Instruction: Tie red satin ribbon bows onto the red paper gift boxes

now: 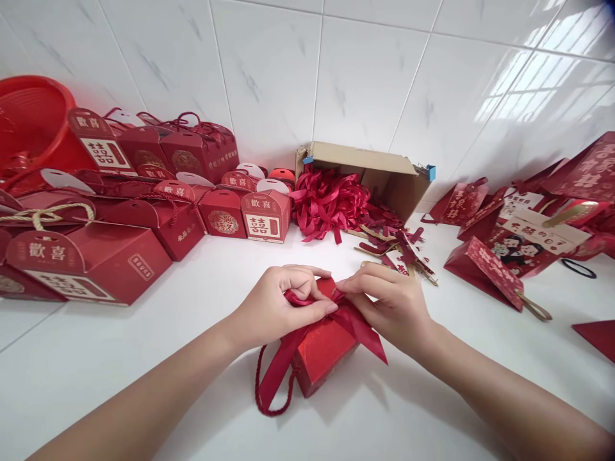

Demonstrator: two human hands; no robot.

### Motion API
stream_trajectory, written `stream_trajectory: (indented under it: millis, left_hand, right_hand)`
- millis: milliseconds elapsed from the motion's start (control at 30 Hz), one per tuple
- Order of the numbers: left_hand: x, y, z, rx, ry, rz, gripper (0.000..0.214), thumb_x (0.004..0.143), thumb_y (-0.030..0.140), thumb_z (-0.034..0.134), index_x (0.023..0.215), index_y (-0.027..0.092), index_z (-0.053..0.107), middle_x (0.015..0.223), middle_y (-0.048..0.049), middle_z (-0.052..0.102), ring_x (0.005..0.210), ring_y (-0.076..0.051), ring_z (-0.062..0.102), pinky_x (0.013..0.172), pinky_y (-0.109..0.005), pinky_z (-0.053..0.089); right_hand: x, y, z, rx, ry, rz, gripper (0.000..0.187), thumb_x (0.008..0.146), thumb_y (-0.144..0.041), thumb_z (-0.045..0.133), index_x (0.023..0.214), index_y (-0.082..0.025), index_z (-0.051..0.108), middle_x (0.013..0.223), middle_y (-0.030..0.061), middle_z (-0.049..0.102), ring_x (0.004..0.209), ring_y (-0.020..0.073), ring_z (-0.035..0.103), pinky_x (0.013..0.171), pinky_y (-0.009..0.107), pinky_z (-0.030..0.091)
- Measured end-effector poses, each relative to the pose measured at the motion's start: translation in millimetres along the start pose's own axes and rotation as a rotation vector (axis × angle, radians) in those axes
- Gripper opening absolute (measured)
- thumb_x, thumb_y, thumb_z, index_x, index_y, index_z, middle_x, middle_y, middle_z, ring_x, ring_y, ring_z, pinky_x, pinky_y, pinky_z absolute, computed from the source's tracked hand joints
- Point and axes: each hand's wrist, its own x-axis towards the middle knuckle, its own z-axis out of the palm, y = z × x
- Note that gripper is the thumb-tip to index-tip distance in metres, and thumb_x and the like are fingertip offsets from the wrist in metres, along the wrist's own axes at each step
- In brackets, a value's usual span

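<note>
A small red gift box (327,349) stands on the white surface in front of me, with a dark red cord handle (260,384) drooping at its left side. Across its top runs a shiny crimson ribbon (358,323), its two tails hanging down left and right. My left hand (283,301) pinches the ribbon between thumb and fingers over the box. From the other side my right hand (391,304) grips the ribbon too, close to the left fingertips. The fingers partly hide the spot where the ribbon crosses.
Red boxes (96,256) with cord handles crowd the left, beside a red plastic basin (36,121). Ahead, a cardboard box (360,157) lies open with crimson ribbons (327,198) and tags (401,256) spilling out. Printed red boxes (516,243) stand at right. A tiled wall (269,70) rises behind.
</note>
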Motion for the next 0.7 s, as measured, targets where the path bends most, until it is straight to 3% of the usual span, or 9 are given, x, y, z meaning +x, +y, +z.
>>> stream_trajectory:
  millis: [167,267,400,533,700]
  left_hand:
    - [-0.5,-0.5,0.4,-0.011,0.004,-0.02,0.051,0.075,0.024,0.065,0.057,0.022,0.017,0.054,0.0026,0.058,0.095,-0.021,0.066,0.097,-0.036,0.049]
    - [-1.0,-1.9,1.0,0.01,0.008,-0.024,0.052,0.075,0.025,0.066,0.057,0.022,0.017,0.054,0.0016,0.056,0.1,-0.023,0.065,0.09,-0.036,0.052]
    - [-2.1,-2.6,3.1,0.058,0.006,0.011,0.05,0.075,0.023,0.066,0.056,0.022,0.019,0.056,0.0,0.059,0.107,-0.025,0.063,0.086,-0.035,0.052]
    - [-2.8,-2.1,4.8,0.048,0.012,0.006,0.052,0.075,0.024,0.066,0.056,0.022,0.018,0.06,-0.0012,0.065,0.109,-0.026,0.062,0.086,-0.035,0.051]
    - [-2.2,-1.0,4.5,-0.007,0.021,-0.042,0.054,0.074,0.024,0.067,0.058,0.022,0.016,0.061,-0.0003,0.066,0.107,-0.026,0.062,0.09,-0.037,0.051]
  right_hand:
    - [4.1,-1.6,-2.5,-0.045,0.062,0.112,0.019,0.079,-0.005,0.054,0.074,-0.019,0.065,0.065,0.0008,0.063,0.057,0.0107,0.058,0.051,0.021,0.045]
    - [5.9,-2.9,-3.3,-0.037,0.092,0.191,0.018,0.075,-0.003,0.054,0.074,-0.019,0.063,0.065,-0.0001,0.063,0.059,0.0109,0.058,0.054,0.021,0.045]
    - [6.4,-1.0,-2.9,-0.048,-0.004,0.277,0.015,0.073,-0.006,0.052,0.074,-0.018,0.06,0.065,-0.0007,0.061,0.056,0.0101,0.055,0.052,0.02,0.041]
    - [7.1,2.0,-5.4,-0.128,-0.159,0.308,0.023,0.073,-0.01,0.051,0.054,-0.018,0.042,0.047,-0.0045,0.044,0.045,0.0076,0.038,0.046,0.02,0.028]
    - [7.2,3.7,-8.0,-0.176,-0.113,0.24,0.026,0.074,-0.011,0.049,0.054,-0.019,0.033,0.049,-0.0044,0.037,0.047,0.0074,0.032,0.046,0.021,0.025]
